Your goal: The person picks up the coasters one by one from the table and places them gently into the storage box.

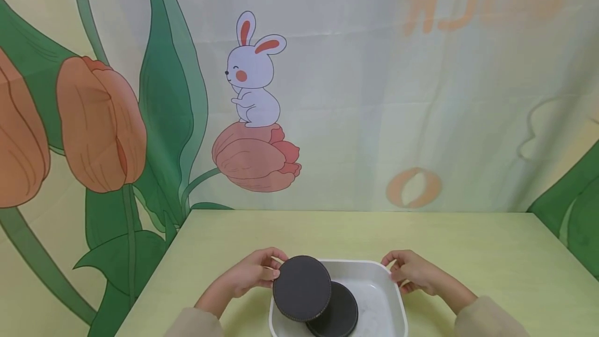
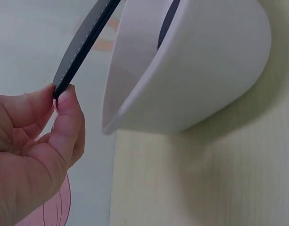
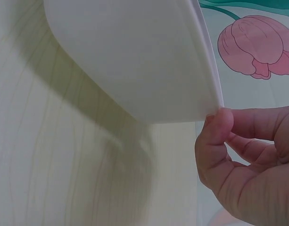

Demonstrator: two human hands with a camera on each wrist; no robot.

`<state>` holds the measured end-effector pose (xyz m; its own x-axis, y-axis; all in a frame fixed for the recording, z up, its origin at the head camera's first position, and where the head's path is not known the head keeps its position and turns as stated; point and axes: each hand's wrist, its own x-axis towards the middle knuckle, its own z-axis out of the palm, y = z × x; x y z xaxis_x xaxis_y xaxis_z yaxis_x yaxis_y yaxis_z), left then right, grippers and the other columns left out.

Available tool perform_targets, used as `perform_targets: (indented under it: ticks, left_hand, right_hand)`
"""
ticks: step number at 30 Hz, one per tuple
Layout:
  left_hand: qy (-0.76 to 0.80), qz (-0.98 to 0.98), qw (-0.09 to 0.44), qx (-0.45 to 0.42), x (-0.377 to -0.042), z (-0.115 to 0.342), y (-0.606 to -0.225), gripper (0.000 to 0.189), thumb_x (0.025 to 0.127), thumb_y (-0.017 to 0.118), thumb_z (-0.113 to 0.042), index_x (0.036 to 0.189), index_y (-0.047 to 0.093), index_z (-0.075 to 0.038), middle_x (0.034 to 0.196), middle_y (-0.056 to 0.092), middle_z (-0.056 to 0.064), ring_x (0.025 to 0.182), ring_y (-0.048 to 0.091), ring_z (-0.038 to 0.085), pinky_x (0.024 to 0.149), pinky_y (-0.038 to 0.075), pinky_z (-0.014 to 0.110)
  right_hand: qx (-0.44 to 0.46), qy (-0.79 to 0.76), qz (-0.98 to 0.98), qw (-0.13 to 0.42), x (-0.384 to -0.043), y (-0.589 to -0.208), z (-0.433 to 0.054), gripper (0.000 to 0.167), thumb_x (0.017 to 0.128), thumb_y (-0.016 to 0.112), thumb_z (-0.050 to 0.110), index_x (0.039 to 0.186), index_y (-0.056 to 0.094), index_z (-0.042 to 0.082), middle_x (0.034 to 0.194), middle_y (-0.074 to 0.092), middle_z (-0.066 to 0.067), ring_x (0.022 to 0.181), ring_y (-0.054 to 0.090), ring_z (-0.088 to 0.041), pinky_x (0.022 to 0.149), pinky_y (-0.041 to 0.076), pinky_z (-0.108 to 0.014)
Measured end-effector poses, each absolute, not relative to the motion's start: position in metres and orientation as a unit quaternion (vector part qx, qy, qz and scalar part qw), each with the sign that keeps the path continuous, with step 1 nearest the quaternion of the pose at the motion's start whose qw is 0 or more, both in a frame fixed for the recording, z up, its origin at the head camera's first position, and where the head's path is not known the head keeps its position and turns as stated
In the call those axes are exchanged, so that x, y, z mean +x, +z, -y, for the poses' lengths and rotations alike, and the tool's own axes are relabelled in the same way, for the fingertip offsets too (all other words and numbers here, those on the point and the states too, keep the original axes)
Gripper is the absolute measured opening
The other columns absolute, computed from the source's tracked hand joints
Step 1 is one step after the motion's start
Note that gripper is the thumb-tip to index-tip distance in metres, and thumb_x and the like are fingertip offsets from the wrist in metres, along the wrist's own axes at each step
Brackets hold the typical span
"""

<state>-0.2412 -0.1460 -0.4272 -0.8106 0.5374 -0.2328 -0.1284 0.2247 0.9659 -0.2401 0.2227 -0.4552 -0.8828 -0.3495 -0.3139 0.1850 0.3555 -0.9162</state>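
Note:
My left hand [image 1: 252, 274] pinches the edge of a round black coaster [image 1: 301, 287] between thumb and fingers. In the left wrist view this coaster [image 2: 83, 52] is thin, with pale stitching along its edge, and tilts above the rim of a white plastic basin [image 2: 205, 70]. A second black coaster [image 1: 338, 311] lies inside the basin [image 1: 381, 295], partly hidden by the first. At the basin's far right corner, my right hand [image 1: 416, 274] pinches the rim; the right wrist view shows the thumb and fingertips of that hand [image 3: 248, 160] closed on it.
The basin stands on a pale wood-grain table [image 1: 468, 243], its near side cut off by the frame. Behind the table's far edge hangs a cloth backdrop [image 1: 346, 92] printed with tulips, leaves and a white rabbit.

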Motion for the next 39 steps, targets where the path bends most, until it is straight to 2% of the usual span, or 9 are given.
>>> perform_targets:
  ticks: [10, 22, 29, 34, 39]
  left_hand:
    - [0.601, -0.734, 0.282, 0.14, -0.236, 0.12, -0.438, 0.026, 0.083, 0.052, 0.002, 0.109, 0.049, 0.001, 0.083, 0.049, 0.005, 0.068, 0.049, 0.012, 0.058, 0.046, 0.023]
    - [0.589, -0.748, 0.274, 0.136, -0.234, 0.098, -0.453, 0.026, 0.081, 0.052, 0.008, 0.106, 0.052, 0.0, 0.083, 0.05, 0.012, 0.065, 0.047, 0.013, 0.053, 0.045, 0.022]
    - [0.59, -0.752, 0.265, 0.121, -0.234, 0.089, -0.459, 0.024, 0.08, 0.053, 0.007, 0.103, 0.052, 0.0, 0.079, 0.049, 0.008, 0.063, 0.046, 0.012, 0.05, 0.043, 0.02]
    - [0.571, -0.779, 0.234, 0.112, -0.235, 0.084, -0.462, 0.022, 0.078, 0.054, 0.005, 0.099, 0.054, -0.001, 0.077, 0.049, 0.004, 0.064, 0.047, 0.013, 0.049, 0.044, 0.02]
    - [0.527, -0.821, 0.18, 0.124, -0.234, 0.079, -0.465, 0.021, 0.074, 0.056, 0.006, 0.094, 0.056, -0.001, 0.076, 0.053, 0.007, 0.061, 0.049, 0.012, 0.048, 0.046, 0.022]
  right_hand:
    - [-0.056, -0.569, -0.786, 0.237, -0.24, -0.456, -0.223, 0.031, 0.075, 0.053, -0.005, 0.106, 0.047, -0.004, 0.071, 0.046, -0.003, 0.055, 0.049, -0.012, 0.047, 0.043, -0.021]
    - [-0.059, -0.57, -0.784, 0.239, -0.239, -0.456, -0.224, 0.032, 0.076, 0.053, -0.004, 0.107, 0.046, -0.005, 0.071, 0.046, -0.003, 0.055, 0.049, -0.012, 0.047, 0.043, -0.022]
    - [-0.059, -0.571, -0.784, 0.238, -0.239, -0.457, -0.224, 0.031, 0.076, 0.053, -0.004, 0.107, 0.047, -0.004, 0.072, 0.047, -0.004, 0.056, 0.049, -0.012, 0.047, 0.043, -0.022]
    - [-0.06, -0.572, -0.783, 0.239, -0.239, -0.456, -0.224, 0.031, 0.077, 0.053, -0.004, 0.107, 0.047, -0.004, 0.072, 0.047, -0.004, 0.056, 0.05, -0.012, 0.048, 0.044, -0.022]
    - [-0.063, -0.572, -0.782, 0.239, -0.239, -0.456, -0.225, 0.031, 0.077, 0.053, -0.003, 0.107, 0.047, -0.005, 0.072, 0.047, -0.003, 0.056, 0.049, -0.012, 0.048, 0.043, -0.022]
